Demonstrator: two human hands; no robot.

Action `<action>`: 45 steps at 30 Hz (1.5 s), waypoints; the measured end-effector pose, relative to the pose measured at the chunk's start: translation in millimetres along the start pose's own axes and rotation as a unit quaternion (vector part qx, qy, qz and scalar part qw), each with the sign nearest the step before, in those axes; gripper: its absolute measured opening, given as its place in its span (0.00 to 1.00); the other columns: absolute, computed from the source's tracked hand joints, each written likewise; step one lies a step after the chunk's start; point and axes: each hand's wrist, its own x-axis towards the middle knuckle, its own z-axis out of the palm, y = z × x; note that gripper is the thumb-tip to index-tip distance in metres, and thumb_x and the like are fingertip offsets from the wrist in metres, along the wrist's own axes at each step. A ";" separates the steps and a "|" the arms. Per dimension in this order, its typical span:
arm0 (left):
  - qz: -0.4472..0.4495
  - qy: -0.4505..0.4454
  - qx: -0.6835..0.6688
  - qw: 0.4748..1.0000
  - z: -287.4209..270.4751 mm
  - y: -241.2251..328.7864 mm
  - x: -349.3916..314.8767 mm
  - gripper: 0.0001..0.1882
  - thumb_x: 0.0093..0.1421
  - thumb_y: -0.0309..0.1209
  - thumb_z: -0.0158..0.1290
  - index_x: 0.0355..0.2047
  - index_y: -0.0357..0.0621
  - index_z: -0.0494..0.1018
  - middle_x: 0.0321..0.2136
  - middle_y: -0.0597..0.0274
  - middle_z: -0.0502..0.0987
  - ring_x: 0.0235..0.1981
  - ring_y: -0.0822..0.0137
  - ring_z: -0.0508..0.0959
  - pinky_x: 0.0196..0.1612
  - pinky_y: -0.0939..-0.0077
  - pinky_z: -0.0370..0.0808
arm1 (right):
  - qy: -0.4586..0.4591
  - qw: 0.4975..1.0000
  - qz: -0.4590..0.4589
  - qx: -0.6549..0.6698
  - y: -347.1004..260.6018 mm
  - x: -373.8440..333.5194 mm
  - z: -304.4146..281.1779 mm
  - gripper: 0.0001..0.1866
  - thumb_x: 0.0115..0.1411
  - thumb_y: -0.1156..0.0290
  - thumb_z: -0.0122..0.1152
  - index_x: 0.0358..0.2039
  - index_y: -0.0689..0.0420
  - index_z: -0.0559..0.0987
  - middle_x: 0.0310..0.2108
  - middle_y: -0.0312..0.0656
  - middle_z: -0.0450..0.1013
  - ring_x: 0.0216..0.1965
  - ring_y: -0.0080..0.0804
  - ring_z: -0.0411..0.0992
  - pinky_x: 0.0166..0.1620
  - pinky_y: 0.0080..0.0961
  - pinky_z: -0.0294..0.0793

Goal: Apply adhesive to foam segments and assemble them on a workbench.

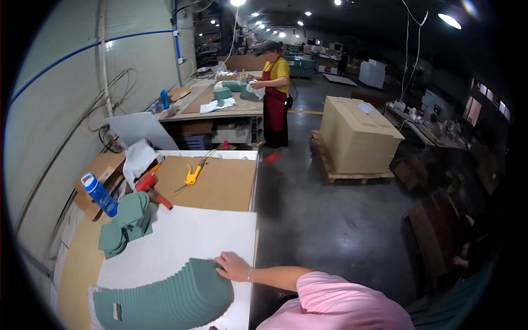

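Observation:
A long row of overlapping green pieces (159, 300), flat and thin with ridged edges, lies along the near end of the table. My right hand (234, 267), with a band at the wrist, is at the row's right end. Its fingers curl over the upper edge of the end piece (212, 280) there. What the thumb does is hard to make out. At the lower picture edge only a tiny bit of what may be my left hand shows, its fingers hidden. Beyond the row, rounded green pieces (129, 220) are stacked on the table's left side.
White sheeting (181, 236) and cardboard (220, 190) cover the table. On it lie a red heat gun (154, 190) and yellow air gun (192, 175); a blue bottle (99, 193) stands left. A person (275, 93) works at a farther table. A large carton (357, 135) sits on a pallet.

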 end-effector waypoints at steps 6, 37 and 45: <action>-0.018 -0.006 0.102 0.995 4.1 10.1 0.6 0.21 0.63 0.31 0.48 0.54 0.31 0.68 0.49 0.35 0.71 0.50 0.41 0.71 0.56 0.52 0.66 | -0.034 0.999 -0.006 0.006 2.7 -9.3 -4.4 0.19 0.62 0.57 0.55 0.45 0.59 0.69 0.40 0.49 0.65 0.42 0.47 0.66 0.49 0.40 0.68; 0.004 0.009 0.173 0.985 14.5 7.0 -7.6 0.16 0.63 0.31 0.51 0.49 0.35 0.72 0.43 0.42 0.72 0.45 0.44 0.73 0.49 0.54 0.71 | -0.047 0.999 0.014 0.017 -1.8 -11.8 -7.2 0.18 0.59 0.62 0.56 0.44 0.60 0.69 0.43 0.51 0.65 0.47 0.50 0.65 0.55 0.41 0.66; 0.061 0.072 0.200 0.975 25.7 -35.0 12.3 0.16 0.59 0.25 0.53 0.48 0.36 0.71 0.39 0.44 0.71 0.39 0.42 0.74 0.40 0.52 0.72 | -0.019 0.999 -0.017 0.028 20.7 -0.9 33.2 0.17 0.57 0.65 0.56 0.40 0.66 0.69 0.39 0.61 0.66 0.43 0.61 0.65 0.53 0.53 0.64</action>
